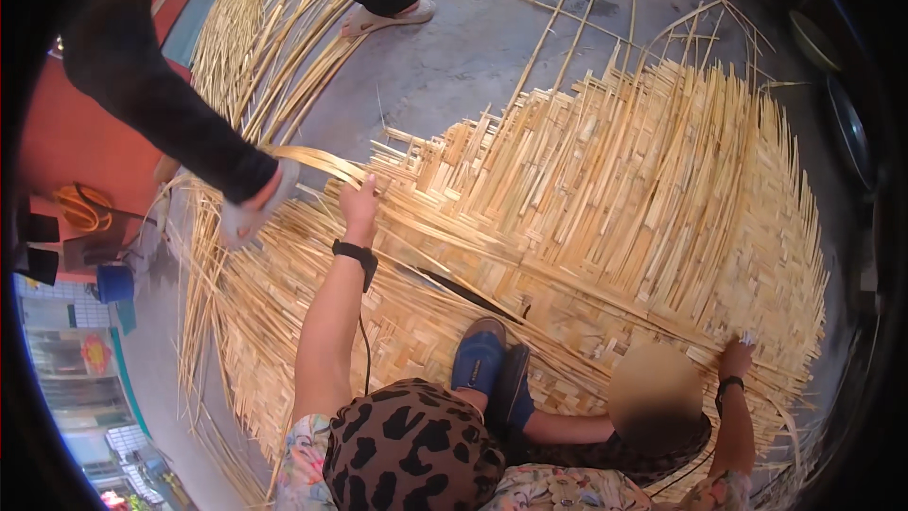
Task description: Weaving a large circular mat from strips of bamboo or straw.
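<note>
Strips of yellow bamboo (pixel 317 159) are clasped in our left hand (pixel 360 204); our right hand (pixel 736 358), grip unclear, lies near the right edge of our woven tan mat (pixel 653 189), grey floor (pixel 454 76) beyond.

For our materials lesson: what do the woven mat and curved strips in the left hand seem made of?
Woven mat: probably split bamboo, unpainted; its flat weave is tan.
Curved strips in the left hand: likely bamboo too, smooth; they bend and shine slightly.
</note>
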The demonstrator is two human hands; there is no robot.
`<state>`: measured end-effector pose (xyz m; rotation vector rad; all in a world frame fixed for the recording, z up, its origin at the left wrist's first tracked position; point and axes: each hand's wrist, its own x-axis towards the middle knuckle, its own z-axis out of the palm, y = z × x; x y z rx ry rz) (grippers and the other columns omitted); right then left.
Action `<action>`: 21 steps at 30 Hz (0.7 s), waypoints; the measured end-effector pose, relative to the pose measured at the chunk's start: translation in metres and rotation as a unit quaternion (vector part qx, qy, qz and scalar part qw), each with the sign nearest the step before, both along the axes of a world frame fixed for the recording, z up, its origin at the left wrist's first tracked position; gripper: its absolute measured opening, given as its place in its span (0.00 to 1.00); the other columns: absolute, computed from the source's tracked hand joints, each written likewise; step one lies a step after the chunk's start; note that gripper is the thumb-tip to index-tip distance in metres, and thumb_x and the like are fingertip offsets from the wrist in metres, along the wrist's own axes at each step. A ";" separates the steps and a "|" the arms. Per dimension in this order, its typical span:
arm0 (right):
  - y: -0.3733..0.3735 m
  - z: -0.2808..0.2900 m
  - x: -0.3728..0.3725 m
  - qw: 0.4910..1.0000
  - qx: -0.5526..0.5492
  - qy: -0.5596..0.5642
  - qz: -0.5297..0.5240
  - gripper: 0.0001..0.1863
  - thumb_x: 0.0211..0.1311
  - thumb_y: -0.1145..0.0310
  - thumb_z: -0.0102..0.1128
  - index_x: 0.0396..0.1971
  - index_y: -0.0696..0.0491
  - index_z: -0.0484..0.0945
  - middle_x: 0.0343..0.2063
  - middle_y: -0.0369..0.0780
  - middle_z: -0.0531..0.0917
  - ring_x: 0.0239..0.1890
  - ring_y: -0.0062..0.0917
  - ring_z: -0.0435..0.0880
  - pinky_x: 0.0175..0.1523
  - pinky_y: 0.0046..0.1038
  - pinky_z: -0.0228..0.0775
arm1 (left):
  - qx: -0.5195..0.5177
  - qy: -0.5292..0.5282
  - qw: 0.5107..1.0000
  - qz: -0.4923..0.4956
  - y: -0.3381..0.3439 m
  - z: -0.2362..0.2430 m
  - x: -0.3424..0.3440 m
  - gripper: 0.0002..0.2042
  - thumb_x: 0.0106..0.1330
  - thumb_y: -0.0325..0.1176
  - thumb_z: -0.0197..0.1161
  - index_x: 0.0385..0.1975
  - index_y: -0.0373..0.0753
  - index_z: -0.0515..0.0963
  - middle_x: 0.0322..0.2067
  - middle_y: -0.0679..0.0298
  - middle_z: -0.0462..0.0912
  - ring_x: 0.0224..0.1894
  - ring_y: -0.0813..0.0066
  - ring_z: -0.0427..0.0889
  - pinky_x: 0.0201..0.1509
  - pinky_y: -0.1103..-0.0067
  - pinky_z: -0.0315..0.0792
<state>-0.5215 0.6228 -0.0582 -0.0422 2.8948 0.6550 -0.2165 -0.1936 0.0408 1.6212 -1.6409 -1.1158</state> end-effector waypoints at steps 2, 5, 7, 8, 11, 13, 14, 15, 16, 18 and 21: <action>-0.001 -0.003 0.000 1.000 0.010 -0.014 0.009 0.09 0.65 0.71 0.55 0.38 0.60 0.81 0.56 0.57 0.73 0.41 0.42 0.86 0.36 0.35 0.83 | 0.101 0.134 0.986 -0.004 -0.010 0.006 0.010 0.07 0.69 0.29 0.61 0.44 0.36 0.75 0.32 0.60 0.84 0.25 0.82 0.76 0.18 0.84 0.64; -0.003 -0.004 0.001 1.000 0.010 -0.012 0.019 0.08 0.64 0.74 0.57 0.37 0.60 0.82 0.50 0.57 0.78 0.49 0.45 0.83 0.36 0.35 0.84 | 0.232 0.265 0.935 -0.033 -0.028 0.008 0.019 0.08 0.71 0.31 0.59 0.46 0.37 0.75 0.38 0.57 0.85 0.24 0.85 0.75 0.17 0.88 0.59; -0.005 -0.004 0.000 1.000 -0.006 0.004 0.023 0.07 0.63 0.74 0.58 0.36 0.61 0.82 0.46 0.57 0.81 0.54 0.46 0.80 0.37 0.35 0.84 | 0.259 0.267 0.927 -0.056 -0.042 0.010 0.026 0.08 0.72 0.31 0.58 0.46 0.38 0.75 0.41 0.56 0.85 0.23 0.86 0.74 0.16 0.90 0.57; -0.007 -0.005 -0.001 1.000 -0.013 0.002 -0.005 0.07 0.63 0.74 0.57 0.36 0.60 0.82 0.47 0.57 0.81 0.56 0.46 0.79 0.37 0.35 0.84 | 0.310 0.279 0.907 -0.062 -0.049 0.013 0.029 0.08 0.73 0.32 0.58 0.46 0.37 0.75 0.43 0.54 0.85 0.24 0.85 0.75 0.16 0.90 0.59; 0.000 -0.004 -0.003 1.000 0.012 -0.022 -0.004 0.10 0.66 0.72 0.53 0.39 0.60 0.81 0.52 0.56 0.75 0.48 0.45 0.81 0.39 0.36 0.83 | 0.407 0.321 0.851 -0.084 -0.075 0.028 0.032 0.10 0.73 0.33 0.57 0.46 0.33 0.75 0.44 0.51 0.84 0.27 0.80 0.79 0.18 0.90 0.66; 0.008 -0.011 0.001 0.998 0.037 -0.042 0.031 0.13 0.69 0.69 0.50 0.41 0.60 0.80 0.58 0.55 0.69 0.37 0.43 0.86 0.42 0.37 0.82 | 0.400 0.342 0.848 -0.068 -0.099 0.040 0.032 0.13 0.71 0.28 0.58 0.49 0.27 0.74 0.44 0.51 0.82 0.32 0.73 0.82 0.33 0.88 0.82; 0.014 -0.012 0.005 0.999 0.032 -0.021 0.023 0.12 0.69 0.69 0.50 0.41 0.60 0.80 0.57 0.56 0.69 0.38 0.43 0.86 0.41 0.37 0.82 | 0.398 0.348 0.846 -0.066 -0.101 0.040 0.024 0.13 0.71 0.28 0.58 0.49 0.27 0.74 0.44 0.51 0.82 0.32 0.73 0.82 0.33 0.88 0.82; 0.017 -0.009 0.006 0.999 0.028 0.001 0.015 0.12 0.69 0.70 0.50 0.41 0.60 0.80 0.57 0.56 0.69 0.38 0.42 0.86 0.41 0.36 0.82 | 0.347 0.330 0.877 -0.038 -0.100 0.038 0.012 0.12 0.69 0.26 0.60 0.49 0.27 0.74 0.44 0.52 0.81 0.36 0.69 0.83 0.39 0.82 0.84; 0.017 -0.007 0.001 0.999 0.023 0.023 0.008 0.11 0.69 0.70 0.50 0.41 0.60 0.80 0.57 0.56 0.69 0.38 0.42 0.86 0.41 0.36 0.82 | 0.295 0.311 0.903 -0.010 -0.101 0.038 0.003 0.13 0.68 0.25 0.62 0.49 0.28 0.74 0.44 0.52 0.81 0.39 0.65 0.83 0.45 0.75 0.86; -0.017 -0.010 0.005 1.000 0.005 -0.012 0.007 0.11 0.69 0.70 0.51 0.41 0.60 0.80 0.57 0.56 0.70 0.39 0.42 0.85 0.41 0.36 0.82 | 0.318 0.320 0.892 -0.012 -0.127 0.047 0.022 0.10 0.64 0.20 0.63 0.44 0.26 0.75 0.38 0.54 0.81 0.39 0.64 0.84 0.48 0.67 0.87; -0.013 0.013 0.006 0.998 0.046 -0.051 0.000 0.11 0.69 0.70 0.51 0.41 0.60 0.80 0.57 0.55 0.70 0.41 0.42 0.85 0.41 0.35 0.83 | 0.211 0.298 0.931 -0.023 -0.090 0.038 -0.015 0.10 0.63 0.18 0.63 0.44 0.31 0.76 0.39 0.55 0.82 0.40 0.66 0.84 0.41 0.72 0.87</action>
